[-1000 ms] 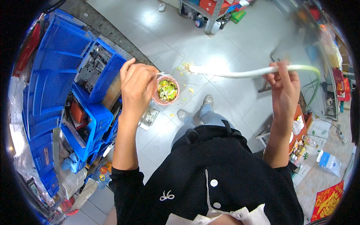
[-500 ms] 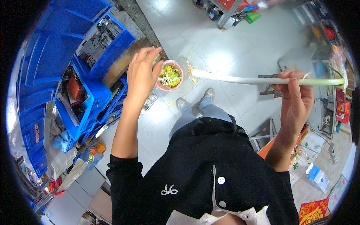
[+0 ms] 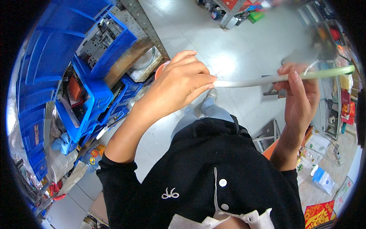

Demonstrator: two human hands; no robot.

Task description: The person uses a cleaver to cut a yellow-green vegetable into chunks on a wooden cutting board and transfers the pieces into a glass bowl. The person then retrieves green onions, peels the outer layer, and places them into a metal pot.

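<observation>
A long green onion (image 3: 248, 81) stretches across the space between my hands, its white shaft to the left and its pale green part bending at the far right. My right hand (image 3: 299, 84) grips it near the green part, with the thumb laid over the stalk. My left hand (image 3: 183, 82) is closed on the white end, thumb and fingers pinched together; the root tip is hidden behind it. A small pink bin (image 3: 160, 71) on the floor shows only its edge past my left hand, and its contents are covered from sight.
Blue plastic crates (image 3: 89, 82) with metal parts and odds and ends are stacked at the left. A metal shelf (image 3: 230, 17) stands at the far top. On the right are a cluttered table and a blue-and-white packet (image 3: 323, 179). Grey tiled floor (image 3: 190, 34) lies ahead.
My left hand has moved right from over the bin and closed on the root end of the green onion, covering most of the bin. My right hand keeps its hold.
</observation>
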